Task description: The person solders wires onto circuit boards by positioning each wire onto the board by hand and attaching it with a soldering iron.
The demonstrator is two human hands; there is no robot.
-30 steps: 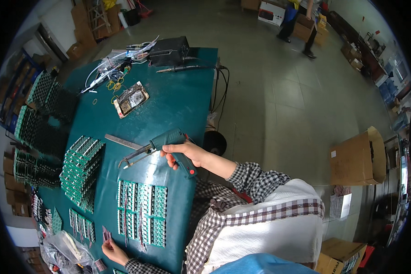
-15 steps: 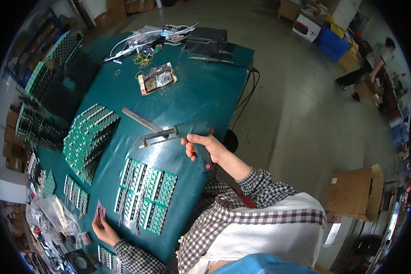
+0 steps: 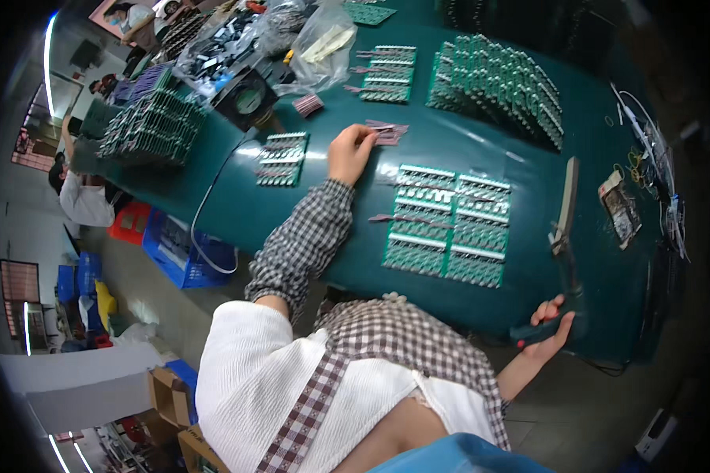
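Observation:
My left hand [image 3: 350, 154] is closed at the fingertips on a bunch of thin reddish-brown wires [image 3: 390, 132] lying on the green tabletop. At the right, my right hand [image 3: 554, 325] grips a dark green soldering gun [image 3: 577, 311] by its handle. The gun's tip lies close to the near end of a flat grey bar [image 3: 568, 193]; contact cannot be made out. Between my hands lies a block of green circuit boards [image 3: 450, 251] in two columns, with reddish wires across part of it. Smaller circuit boards [image 3: 281, 160] with wires lie left of my left hand.
Stacked circuit boards [image 3: 497, 83] stand at the back, and another stack [image 3: 154, 130] at the left. A dark fan-like box [image 3: 246, 98] and plastic bags [image 3: 319, 51] are at the back left. A solder-stained tray [image 3: 620, 209] lies far right. Blue crates [image 3: 183, 248] stand below the table.
My view has swung round to the left. The soldering gun has shifted, so its tip is now near the bar's end. My left hand remains at the wires.

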